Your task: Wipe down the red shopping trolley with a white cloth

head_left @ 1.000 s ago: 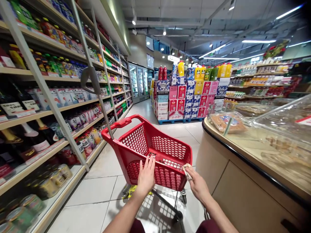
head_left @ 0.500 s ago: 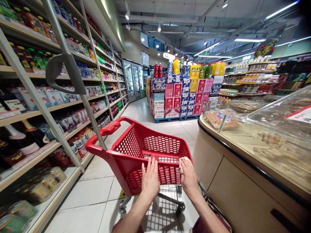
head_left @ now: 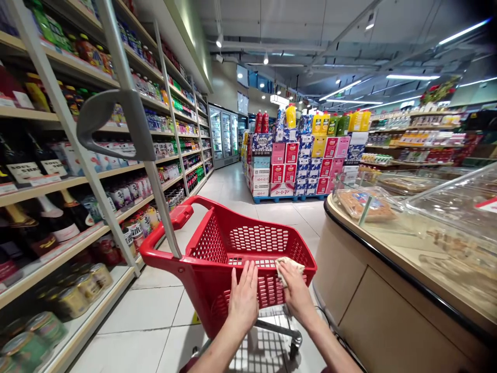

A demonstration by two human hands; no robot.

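I've slid the right hand (head_left: 295, 291), fingers pressed on a cloth (head_left: 298, 266), along the shopping cart rim (head_left: 213, 267) toward the left hand (head_left: 244, 298), fingers slightly apart, seemingly wiping that stretch.

Cart (head_left: 213, 280) red; cloth (head_left: 298, 266) cream; some boxes (head_left: 302, 172) blue-and-white patterned; pallet (head_left: 279, 199) blue.

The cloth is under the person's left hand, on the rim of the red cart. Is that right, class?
Wrong side: the head view shows the cloth under the right hand, on the rim of the red cart.
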